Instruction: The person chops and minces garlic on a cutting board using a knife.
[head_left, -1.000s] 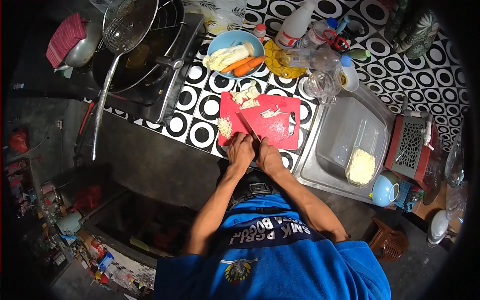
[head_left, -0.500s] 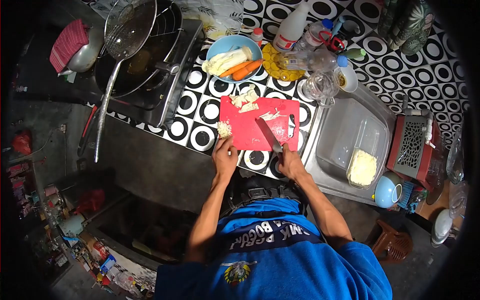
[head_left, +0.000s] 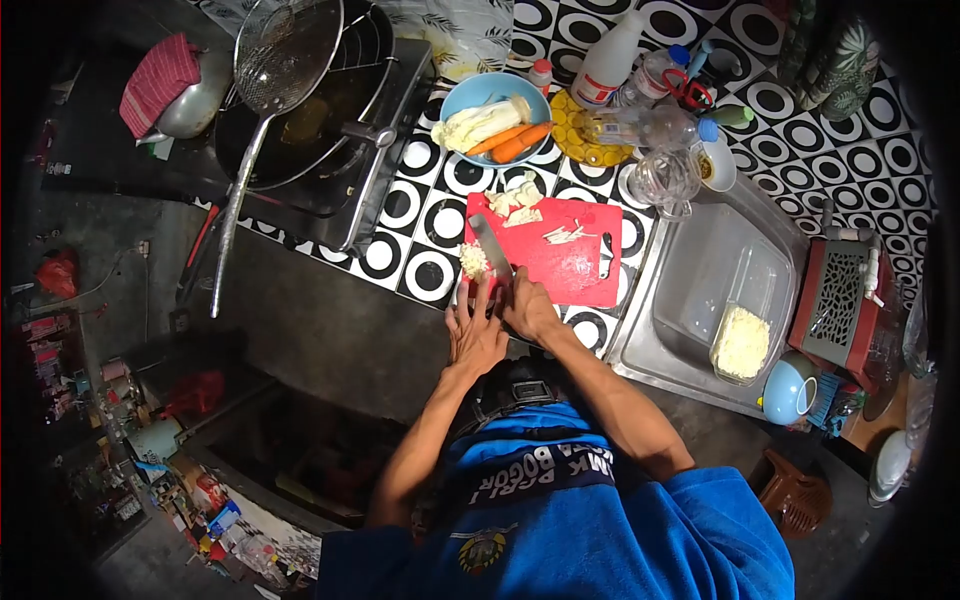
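At the near-left corner of a red cutting board (head_left: 560, 275), a left hand (head_left: 477, 335) reaches with fingers extended and slightly apart, beside a pile of pale chopped pieces (head_left: 472, 262); whether they touch is unclear. Alongside the pile, a knife (head_left: 489, 243) slants over the board, its handle gripped by the right hand (head_left: 530, 308). Chopping appears under way; another stroke would call for fingertips clear of the edge, with thin strips (head_left: 565, 235) lying farther right
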